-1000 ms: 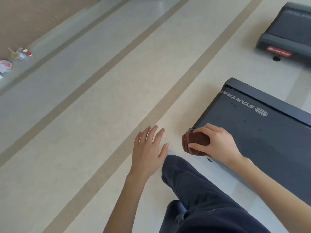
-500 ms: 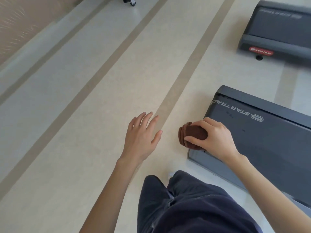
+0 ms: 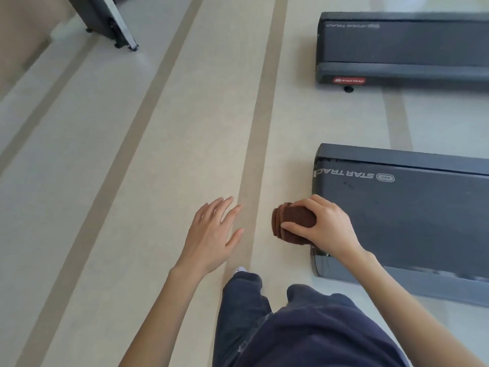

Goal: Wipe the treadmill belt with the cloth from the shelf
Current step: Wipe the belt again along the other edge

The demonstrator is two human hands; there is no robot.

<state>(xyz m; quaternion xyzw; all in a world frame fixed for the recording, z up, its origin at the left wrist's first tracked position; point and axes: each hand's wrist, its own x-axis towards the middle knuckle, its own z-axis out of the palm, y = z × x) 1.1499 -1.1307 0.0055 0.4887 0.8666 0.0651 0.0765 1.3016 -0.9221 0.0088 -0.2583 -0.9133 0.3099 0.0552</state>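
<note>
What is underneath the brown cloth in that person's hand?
Mostly pale floor: the cloth juts beyond the treadmill. The right hand covers its inner part, so contact with the belt cannot be seen.

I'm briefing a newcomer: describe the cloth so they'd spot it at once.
On the pale floor, find the nearer treadmill of two dark ones. At its end, the right hand grips the cloth: a folded dark-brown wad, soft against the grey machines.

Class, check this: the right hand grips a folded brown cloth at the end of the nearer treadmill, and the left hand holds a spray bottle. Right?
No. The left hand holds nothing; its fingers are spread above the floor. The right hand does grip the folded brown cloth at the end of the nearer treadmill. The head view shows this.
</note>
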